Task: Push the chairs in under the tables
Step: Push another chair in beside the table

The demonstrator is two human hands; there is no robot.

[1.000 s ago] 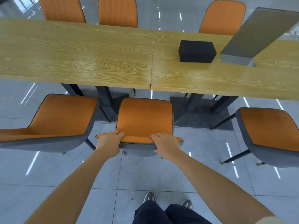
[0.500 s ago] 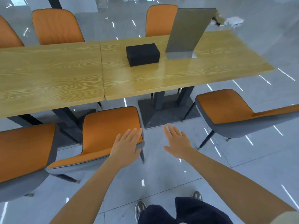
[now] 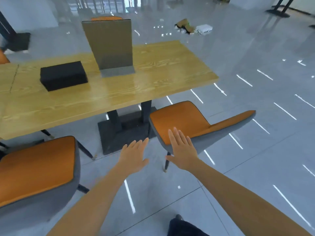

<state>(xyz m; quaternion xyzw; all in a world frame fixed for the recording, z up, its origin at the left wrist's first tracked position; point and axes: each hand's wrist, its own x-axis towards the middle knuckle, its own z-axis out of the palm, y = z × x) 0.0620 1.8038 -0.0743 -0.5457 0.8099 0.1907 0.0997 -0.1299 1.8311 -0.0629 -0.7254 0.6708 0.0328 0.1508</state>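
Both hands, left hand (image 3: 133, 157) and right hand (image 3: 183, 151), reach flat, fingers spread and holding nothing, toward the chair (image 3: 192, 123) standing angled beside the table (image 3: 153, 86); best gripped at its backrest, squared, then pushed under.

Bare forearms, no sleeves; dark navy trousers (image 3: 184, 227); dark shoe tip (image 3: 178, 216).

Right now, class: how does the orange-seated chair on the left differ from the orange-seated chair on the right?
The left chair sits close to the wooden table edge; the right chair stands clear beyond the table's corner. The left chair is cropped by the frame; the right chair shows seat and backrest, angled away. Both have orange cushions in grey shells.
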